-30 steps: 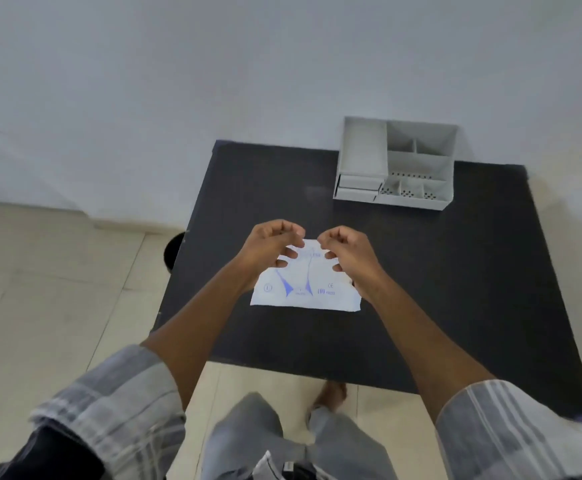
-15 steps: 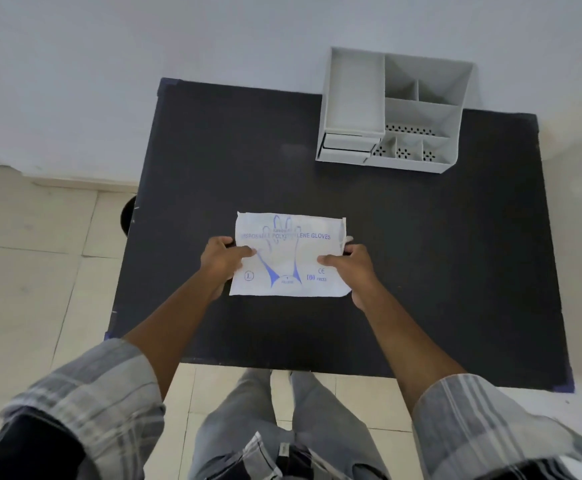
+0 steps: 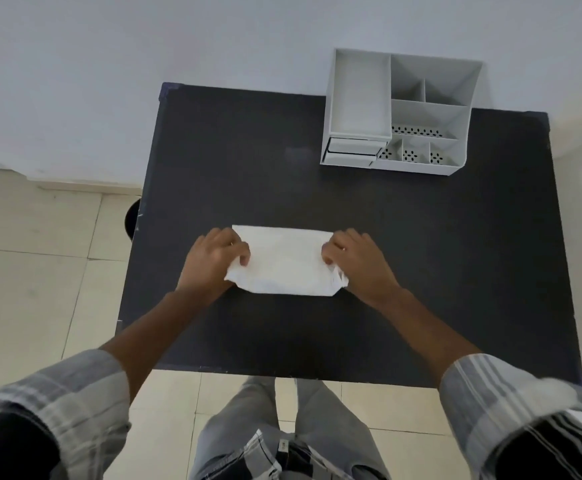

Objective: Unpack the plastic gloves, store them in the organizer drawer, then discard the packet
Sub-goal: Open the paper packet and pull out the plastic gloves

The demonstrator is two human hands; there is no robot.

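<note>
A white packet of plastic gloves (image 3: 284, 261) lies on the black table (image 3: 386, 237), plain side up with no print showing. My left hand (image 3: 213, 259) grips its left end and my right hand (image 3: 358, 259) grips its crumpled right end. The grey desk organizer (image 3: 400, 110) stands at the far right of the table against the wall. Its small drawer (image 3: 351, 152) sits at the lower left front and looks shut or nearly shut.
A dark round object (image 3: 132, 218) shows on the tiled floor just past the table's left edge. The white wall runs behind the table. My legs stand at the near edge.
The packet has been turned over: its blue printed side showed before, its plain side shows now. Both hands moved from its top edge to its two ends. The camera tilted further down.
</note>
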